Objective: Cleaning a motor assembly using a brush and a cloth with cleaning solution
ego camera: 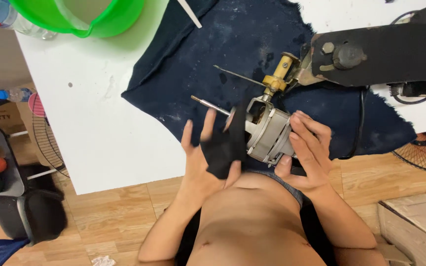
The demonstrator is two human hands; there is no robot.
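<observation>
On dark cloth (252, 44), ribbed metal motor (268, 132)

- The surface (99, 123) is white.
- A dark navy cloth (232, 54) with pale dusty flecks lies on the surface.
- On the cloth, the motor (269, 135) is silver-grey, with a yellow-brass fitting (279, 74) at its far end.
- The left hand (208, 157) holds a black rag (223, 148) against the motor.
- A black metal bracket (375, 51) lies beyond the motor.
- A bright green bucket (99, 17) stands far left of the motor.
- The floor (119, 216) shows tan wood-grain.

It looks like a small repair workshop: a fan motor (267, 130) lies on a dark cloth (223, 59) on the white surface (99, 123), with fan grilles (48, 140) on the wooden floor (124, 216).
</observation>
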